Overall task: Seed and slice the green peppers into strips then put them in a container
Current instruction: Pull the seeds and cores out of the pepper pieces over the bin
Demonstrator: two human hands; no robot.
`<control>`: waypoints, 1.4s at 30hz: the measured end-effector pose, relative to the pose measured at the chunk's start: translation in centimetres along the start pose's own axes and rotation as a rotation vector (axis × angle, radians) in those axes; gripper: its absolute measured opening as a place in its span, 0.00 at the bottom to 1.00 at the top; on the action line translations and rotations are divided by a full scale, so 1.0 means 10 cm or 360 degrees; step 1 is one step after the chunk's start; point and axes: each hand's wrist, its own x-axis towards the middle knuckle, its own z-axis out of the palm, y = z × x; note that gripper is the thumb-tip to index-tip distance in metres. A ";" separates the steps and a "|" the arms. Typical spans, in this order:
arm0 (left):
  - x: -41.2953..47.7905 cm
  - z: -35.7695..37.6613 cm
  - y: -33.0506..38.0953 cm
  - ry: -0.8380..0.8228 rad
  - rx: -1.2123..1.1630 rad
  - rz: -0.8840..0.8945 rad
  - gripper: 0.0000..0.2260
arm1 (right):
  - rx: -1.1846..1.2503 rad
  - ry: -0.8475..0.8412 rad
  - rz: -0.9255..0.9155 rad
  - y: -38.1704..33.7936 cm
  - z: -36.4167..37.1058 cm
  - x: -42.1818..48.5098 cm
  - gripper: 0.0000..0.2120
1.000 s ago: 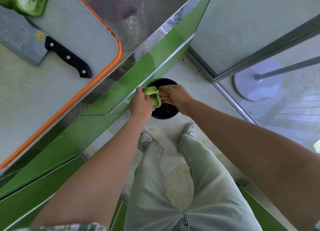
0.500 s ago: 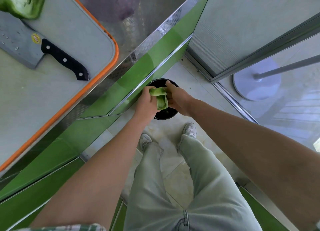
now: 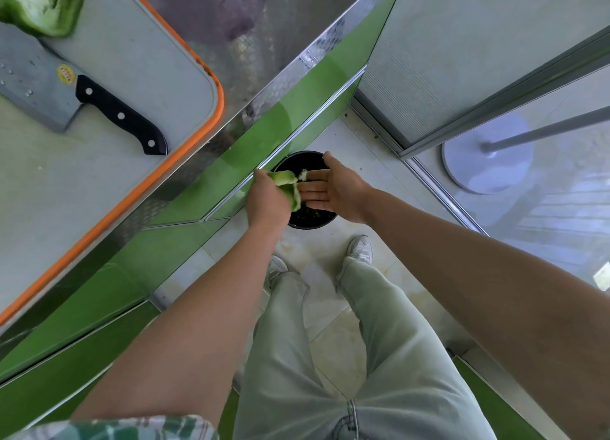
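In the head view my left hand point(image 3: 267, 199) grips the green pepper piece point(image 3: 284, 179) above the black bin point(image 3: 312, 221) on the floor. My right hand point(image 3: 331, 188), pinching inside it a moment ago, now is spread flat: the core is out, I judge. Slicing comes next.
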 end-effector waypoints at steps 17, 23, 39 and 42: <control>0.00 -0.04 -0.05 -0.0006 0.0041 -0.0033 0.12 | -0.0065 -0.0028 -0.0019 0.02 -0.12 -0.03 0.26; -0.03 -0.01 -0.03 -0.0234 -0.0563 0.0154 0.12 | -0.0195 0.0153 0.0019 0.06 -0.02 0.03 0.20; 0.01 0.01 -0.06 -0.0044 -0.0420 -0.0010 0.13 | -0.0208 0.0009 0.0153 0.06 0.01 0.00 0.18; 0.02 0.01 -0.09 -0.0128 -0.0305 0.0035 0.13 | -0.0169 -0.0043 0.0105 0.06 0.02 -0.03 0.17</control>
